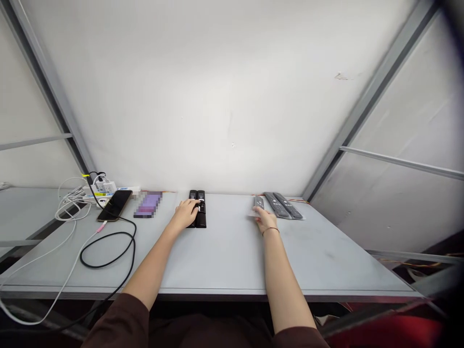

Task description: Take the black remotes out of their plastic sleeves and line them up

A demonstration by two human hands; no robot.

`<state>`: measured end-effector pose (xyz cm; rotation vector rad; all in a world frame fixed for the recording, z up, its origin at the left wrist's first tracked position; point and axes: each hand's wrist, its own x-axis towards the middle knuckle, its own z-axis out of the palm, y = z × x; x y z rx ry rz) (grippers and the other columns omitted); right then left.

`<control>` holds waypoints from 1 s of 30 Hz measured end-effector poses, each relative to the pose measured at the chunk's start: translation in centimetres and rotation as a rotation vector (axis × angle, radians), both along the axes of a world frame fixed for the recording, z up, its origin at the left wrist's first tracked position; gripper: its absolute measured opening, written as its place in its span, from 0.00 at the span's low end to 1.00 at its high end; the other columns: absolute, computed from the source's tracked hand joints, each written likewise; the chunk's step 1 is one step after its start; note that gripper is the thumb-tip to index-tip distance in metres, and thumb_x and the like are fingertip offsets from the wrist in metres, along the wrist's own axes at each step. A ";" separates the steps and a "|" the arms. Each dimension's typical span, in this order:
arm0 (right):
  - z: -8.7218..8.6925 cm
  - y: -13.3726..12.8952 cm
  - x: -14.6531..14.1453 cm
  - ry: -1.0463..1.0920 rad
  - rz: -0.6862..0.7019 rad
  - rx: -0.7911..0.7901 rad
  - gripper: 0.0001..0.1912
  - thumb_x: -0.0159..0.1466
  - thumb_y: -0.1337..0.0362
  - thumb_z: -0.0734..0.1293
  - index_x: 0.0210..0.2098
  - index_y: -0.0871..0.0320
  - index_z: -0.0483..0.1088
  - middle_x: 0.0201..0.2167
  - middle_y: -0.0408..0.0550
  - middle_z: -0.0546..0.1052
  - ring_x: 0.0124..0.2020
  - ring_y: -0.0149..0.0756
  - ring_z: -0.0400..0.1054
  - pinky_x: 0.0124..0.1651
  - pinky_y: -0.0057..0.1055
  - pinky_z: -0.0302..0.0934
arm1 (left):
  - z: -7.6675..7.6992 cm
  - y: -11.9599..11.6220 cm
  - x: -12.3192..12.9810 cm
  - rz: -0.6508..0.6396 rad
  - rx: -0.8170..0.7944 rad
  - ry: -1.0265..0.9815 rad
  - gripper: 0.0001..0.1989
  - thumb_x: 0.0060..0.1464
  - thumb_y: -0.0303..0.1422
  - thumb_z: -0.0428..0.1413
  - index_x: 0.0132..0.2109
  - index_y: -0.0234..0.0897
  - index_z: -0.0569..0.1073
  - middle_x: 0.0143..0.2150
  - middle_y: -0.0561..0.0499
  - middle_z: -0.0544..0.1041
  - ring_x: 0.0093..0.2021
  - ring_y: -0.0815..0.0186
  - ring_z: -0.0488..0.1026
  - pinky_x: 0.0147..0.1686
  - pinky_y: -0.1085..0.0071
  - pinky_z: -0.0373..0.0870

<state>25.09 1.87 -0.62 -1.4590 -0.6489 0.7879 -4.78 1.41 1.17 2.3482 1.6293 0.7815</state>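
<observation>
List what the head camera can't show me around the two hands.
Head view:
Buttons of the black remote controls under the left hand: the fingers cover them.
Lower part of the grey remote: the right hand hides it.
Purple rectangular item: pixelated, its markings unreadable.

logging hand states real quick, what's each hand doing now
Left hand: fingers curled over a black remote control, grip unclear.
Right hand: closed on a grey remote control, it seems.

The head-worn camera faces forward and down onto the left hand (186, 213) and right hand (265, 218).
</observation>
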 end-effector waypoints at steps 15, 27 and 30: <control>3.3 -2.9 -6.3 0.335 0.526 0.001 0.09 0.55 0.60 0.68 0.27 0.59 0.66 0.22 0.44 0.71 0.24 0.29 0.67 0.27 0.25 0.61 | -0.4 -0.4 1.7 -0.164 -0.081 -0.382 0.15 0.56 0.38 0.49 0.46 0.39 0.73 0.49 0.45 0.74 0.51 0.59 0.67 0.56 0.61 0.59; 2.3 -5.5 -13.5 0.095 0.967 0.100 0.20 0.50 0.55 0.73 0.38 0.60 0.69 0.32 0.48 0.75 0.30 0.35 0.70 0.32 0.30 0.66 | 1.4 -2.8 5.9 -0.106 -0.389 -1.466 0.24 0.54 0.50 0.48 0.43 0.33 0.70 0.41 0.41 0.77 0.37 0.61 0.75 0.33 0.67 0.73; 2.4 -5.9 -13.4 0.229 1.077 0.038 0.23 0.52 0.55 0.71 0.44 0.57 0.67 0.36 0.48 0.75 0.30 0.35 0.71 0.28 0.30 0.67 | 2.4 -3.1 5.5 -0.068 -0.422 -1.557 0.24 0.54 0.50 0.47 0.44 0.33 0.70 0.41 0.42 0.77 0.35 0.62 0.76 0.28 0.68 0.72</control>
